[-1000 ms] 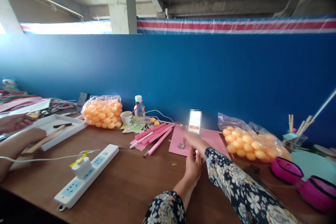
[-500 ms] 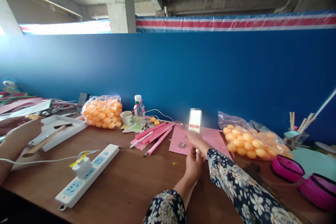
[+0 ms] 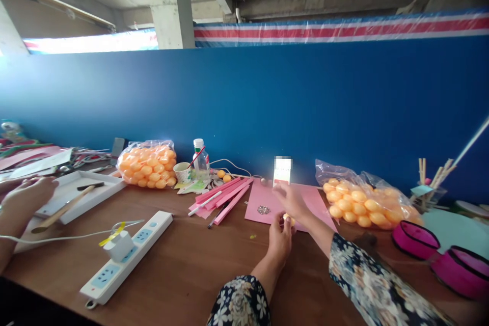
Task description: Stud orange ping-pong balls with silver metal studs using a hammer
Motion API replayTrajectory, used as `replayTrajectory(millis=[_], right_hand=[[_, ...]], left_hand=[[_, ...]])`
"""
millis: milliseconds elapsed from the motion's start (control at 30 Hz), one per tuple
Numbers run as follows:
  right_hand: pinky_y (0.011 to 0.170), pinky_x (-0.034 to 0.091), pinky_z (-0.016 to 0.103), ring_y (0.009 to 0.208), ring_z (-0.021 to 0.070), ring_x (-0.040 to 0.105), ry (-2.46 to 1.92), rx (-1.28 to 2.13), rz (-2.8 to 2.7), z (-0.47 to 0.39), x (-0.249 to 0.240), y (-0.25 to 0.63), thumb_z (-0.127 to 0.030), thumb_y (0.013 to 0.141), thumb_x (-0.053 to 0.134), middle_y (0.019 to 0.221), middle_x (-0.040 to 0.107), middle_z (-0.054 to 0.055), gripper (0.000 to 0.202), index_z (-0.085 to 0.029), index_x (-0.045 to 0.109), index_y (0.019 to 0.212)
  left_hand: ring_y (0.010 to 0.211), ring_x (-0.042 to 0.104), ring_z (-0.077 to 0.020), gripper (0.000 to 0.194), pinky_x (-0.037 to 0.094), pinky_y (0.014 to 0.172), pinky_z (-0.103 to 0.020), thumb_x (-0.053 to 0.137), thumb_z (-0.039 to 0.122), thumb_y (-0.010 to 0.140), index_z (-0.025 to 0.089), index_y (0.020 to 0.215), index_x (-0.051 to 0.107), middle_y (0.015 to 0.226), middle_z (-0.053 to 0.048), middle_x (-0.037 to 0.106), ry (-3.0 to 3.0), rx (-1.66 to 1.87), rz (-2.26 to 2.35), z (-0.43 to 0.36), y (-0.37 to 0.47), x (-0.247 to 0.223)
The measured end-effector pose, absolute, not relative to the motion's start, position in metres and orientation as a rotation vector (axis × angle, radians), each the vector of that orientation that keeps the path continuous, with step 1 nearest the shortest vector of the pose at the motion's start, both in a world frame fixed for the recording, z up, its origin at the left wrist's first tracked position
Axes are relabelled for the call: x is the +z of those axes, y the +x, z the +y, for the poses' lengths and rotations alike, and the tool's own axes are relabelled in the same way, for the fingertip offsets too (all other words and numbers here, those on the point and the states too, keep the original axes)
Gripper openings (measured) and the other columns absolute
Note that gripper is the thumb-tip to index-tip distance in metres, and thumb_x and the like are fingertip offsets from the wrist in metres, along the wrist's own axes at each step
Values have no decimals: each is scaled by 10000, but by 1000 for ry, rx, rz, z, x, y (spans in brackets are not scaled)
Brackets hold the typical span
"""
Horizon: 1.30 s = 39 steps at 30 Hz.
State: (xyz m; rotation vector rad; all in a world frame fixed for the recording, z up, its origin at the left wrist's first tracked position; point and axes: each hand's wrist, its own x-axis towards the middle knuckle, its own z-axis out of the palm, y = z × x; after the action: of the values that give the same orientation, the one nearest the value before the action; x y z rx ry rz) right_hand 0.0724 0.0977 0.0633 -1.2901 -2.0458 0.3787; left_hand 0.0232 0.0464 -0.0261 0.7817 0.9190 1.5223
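My left hand [image 3: 280,238] is closed around a small orange ball [image 3: 289,219], just in front of the pink sheet [image 3: 319,202]. Beyond it, my right hand [image 3: 291,201] reaches over the sheet with its fingers stretched out. The fingertips are at the lower part of a bright phone screen [image 3: 282,169] that stands upright against the blue wall; whether they touch it I cannot make out. A small cluster of shiny bits [image 3: 263,210] lies on the sheet, left of my hands.
Left of the sheet lie pink strips [image 3: 231,196], a paper cup [image 3: 183,172] and a bottle [image 3: 200,160]. Bags of orange balls stand left [image 3: 147,165] and right [image 3: 359,201]. A power strip [image 3: 147,254] lies front left. A co-worker's hand [image 3: 28,196] is beside a white tray [image 3: 110,183].
My right hand has drawn back slightly to the right from the left hand, uncovering more of the orange ball. The phone's display looks different. The left hand has barely moved.
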Motion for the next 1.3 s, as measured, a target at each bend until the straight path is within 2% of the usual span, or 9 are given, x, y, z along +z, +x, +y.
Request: replayTrajectory(millis=[133,233,367,533,700,833,967,1133,1300], right_hand=[[642,445,258,695,165,583,-1125,609,-1839,64,57,96,-351,813,462,768,629,29,196,-187,568,831],[607,462,259,683,171,584,-1105,758,-1708,40,42,115,-393,799,498,779,625,38,205,-196,550,821],[662,471,289,718,192,583,-1150,732,-1554,24,18,132,-421,760,559,779,621,55,232,-198,542,820],[588,461,285,621,183,555,-1173,832,-1415,23,-1,140,-451,727,586,665,587,27,250,-203,559,721],[602,471,291,639,175,559,-1152,1049,-1244,30,-7,145,-423,672,647,692,608,22,260,-194,615,791],[580,449,247,663,143,557,-1146,1256,-1175,32,-6,153,-391,663,659,719,604,0,229,-200,624,785],[556,410,207,607,95,508,-1033,1457,-1188,30,7,165,-354,683,658,654,555,-34,191,-200,611,785],[548,393,214,566,88,476,-890,1505,-1188,27,25,172,-359,679,669,635,533,-28,211,-192,574,768],[516,379,213,520,87,462,-929,1403,-1116,34,5,166,-412,675,652,586,494,-46,268,-196,546,793]], left_hand=[[745,596,-154,439,490,700,-288,590,472,705,144,995,551,864,-89,596,808,1515,903,44,22,-25],[781,599,-166,452,493,709,-290,602,463,697,141,1010,550,914,-101,598,807,1523,905,44,21,-25],[813,602,-180,490,501,722,-302,628,462,670,123,1014,547,967,-123,585,760,1526,940,45,21,-25],[771,609,-163,486,508,712,-297,614,450,692,131,1054,553,953,-109,594,757,1497,922,40,19,-19],[786,605,-150,508,503,716,-288,617,397,713,190,1163,504,989,-95,601,739,1489,857,34,17,-12],[805,606,-155,493,489,748,-295,644,365,694,176,1136,534,969,-95,618,755,1467,859,33,18,-10],[844,599,-157,515,469,782,-283,684,314,660,177,1132,529,985,-92,623,888,1462,879,33,18,-13],[814,607,-147,518,469,749,-250,715,266,619,163,1095,537,977,-91,635,986,1428,915,37,18,-18],[740,610,-127,513,480,711,-238,718,267,607,171,1085,560,951,-69,640,1043,1388,987,38,17,-17]])
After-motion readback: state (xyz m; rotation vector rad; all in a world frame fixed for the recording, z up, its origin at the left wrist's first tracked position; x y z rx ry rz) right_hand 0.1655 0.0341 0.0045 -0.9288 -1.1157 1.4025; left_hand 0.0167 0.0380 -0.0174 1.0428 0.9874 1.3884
